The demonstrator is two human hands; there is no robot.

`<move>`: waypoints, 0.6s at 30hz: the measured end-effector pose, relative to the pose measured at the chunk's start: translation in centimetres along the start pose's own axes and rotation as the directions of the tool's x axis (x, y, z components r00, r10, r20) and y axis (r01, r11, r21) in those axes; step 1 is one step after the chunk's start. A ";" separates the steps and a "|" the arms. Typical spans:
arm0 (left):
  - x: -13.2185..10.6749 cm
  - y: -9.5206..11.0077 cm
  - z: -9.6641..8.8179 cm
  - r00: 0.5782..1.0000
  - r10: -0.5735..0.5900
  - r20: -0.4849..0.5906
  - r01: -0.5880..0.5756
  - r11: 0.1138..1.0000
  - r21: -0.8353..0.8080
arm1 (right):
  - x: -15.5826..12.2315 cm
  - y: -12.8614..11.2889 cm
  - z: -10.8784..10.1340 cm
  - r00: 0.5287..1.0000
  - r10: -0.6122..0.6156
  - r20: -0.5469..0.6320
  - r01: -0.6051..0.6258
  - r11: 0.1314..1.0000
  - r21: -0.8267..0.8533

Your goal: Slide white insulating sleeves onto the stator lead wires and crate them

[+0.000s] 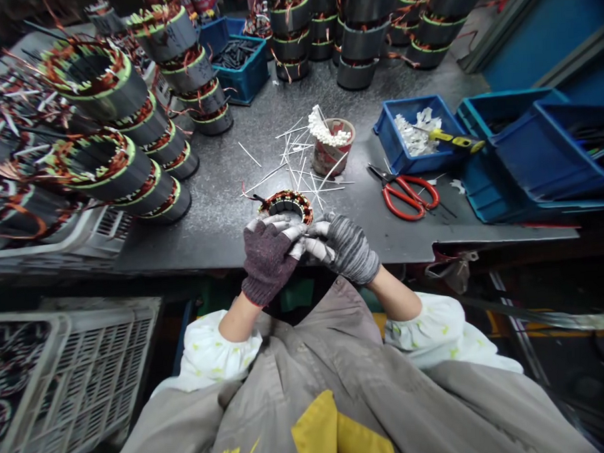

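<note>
A ring-shaped motor stator [308, 209] with copper windings lies near the front edge of the metal bench. My left hand [269, 258], in a dark purple knit glove with white fingertips, is closed over its near left side. My right hand [350, 248], in a grey striped glove, pinches at the stator's near right side. The fingertips of both hands come together there, and whatever is between them is too small to make out. Just beyond the stator, thin white sticks [299, 161] are scattered around a worn red cup [333, 157] filled with white tubes.
Stacked stators [123, 147] crowd the left, and more stacks [357, 50] stand at the back. Red-handled scissors [411, 198] lie to the right. Behind them, a blue bin [406, 162] holds white pieces and a yellow-handled tool [456, 139]. Larger bins [524, 157] occupy the far right.
</note>
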State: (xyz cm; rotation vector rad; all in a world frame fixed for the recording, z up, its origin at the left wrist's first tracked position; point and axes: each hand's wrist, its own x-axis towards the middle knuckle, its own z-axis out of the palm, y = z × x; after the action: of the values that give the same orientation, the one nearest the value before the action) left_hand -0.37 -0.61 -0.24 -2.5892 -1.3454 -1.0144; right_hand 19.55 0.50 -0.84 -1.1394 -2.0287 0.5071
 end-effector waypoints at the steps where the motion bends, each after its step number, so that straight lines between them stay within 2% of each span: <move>1: 0.0 0.1 0.1 1.000 -0.020 0.001 0.020 1.000 0.013 | 0.2 -0.4 -0.2 1.000 -0.009 -0.004 0.009 0.998 -0.064; 3: 0.1 0.3 0.2 0.996 -0.093 0.001 0.093 0.995 0.036 | 0.7 -1.2 -0.6 0.997 -0.030 -0.065 0.023 0.994 -0.111; 5: 0.2 0.7 0.3 0.987 -0.160 0.002 0.160 0.986 0.036 | 1.0 -1.8 -1.4 0.983 -0.046 -0.176 0.032 0.996 -0.082; 7: 0.3 0.9 0.3 0.984 -0.178 -0.009 0.178 0.984 0.022 | 1.2 -2.0 -2.4 0.958 -0.018 -0.285 0.007 0.999 -0.037; 8: 0.4 1.0 0.2 0.984 -0.177 -0.017 0.177 0.984 0.018 | 1.3 -2.0 -2.8 0.954 0.001 -0.300 -0.012 0.999 -0.033; 9: 0.3 1.0 0.3 0.984 -0.174 -0.022 0.174 0.984 0.019 | 1.4 -1.8 -3.0 0.962 0.010 -0.273 -0.024 0.999 -0.047; 11: 0.2 0.8 0.4 0.985 -0.169 -0.018 0.170 0.985 0.039 | 1.7 -1.4 -2.8 0.995 -0.010 -0.104 0.000 0.996 -0.091; 13: 0.1 0.6 0.5 0.985 -0.172 -0.002 0.172 0.983 0.071 | 2.1 -1.0 -1.9 0.995 -0.047 0.093 0.058 0.991 -0.122; 14: 0.0 0.6 0.6 0.985 -0.173 0.003 0.172 0.981 0.085 | 2.3 -0.9 -1.4 0.988 -0.059 0.140 0.078 0.988 -0.131; 15: 0.0 0.6 0.6 0.984 -0.176 0.002 0.175 0.980 0.094 | 2.4 -0.9 -1.1 0.988 -0.076 0.132 0.094 0.986 -0.139; 16: 0.0 0.6 0.6 0.984 -0.179 -0.002 0.179 0.979 0.097 | 2.4 -1.0 -1.1 0.993 -0.093 0.074 0.103 0.984 -0.145; 18: 0.1 0.9 0.4 0.983 -0.183 -0.010 0.183 0.980 0.080 | 2.2 -1.4 -1.7 0.985 -0.115 -0.131 0.098 0.987 -0.131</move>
State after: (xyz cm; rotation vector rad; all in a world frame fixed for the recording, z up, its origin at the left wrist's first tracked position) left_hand 0.59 -0.91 -0.29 -2.4413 -1.6132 -0.9635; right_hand 19.38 1.63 2.04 -1.1001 -2.0095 0.2437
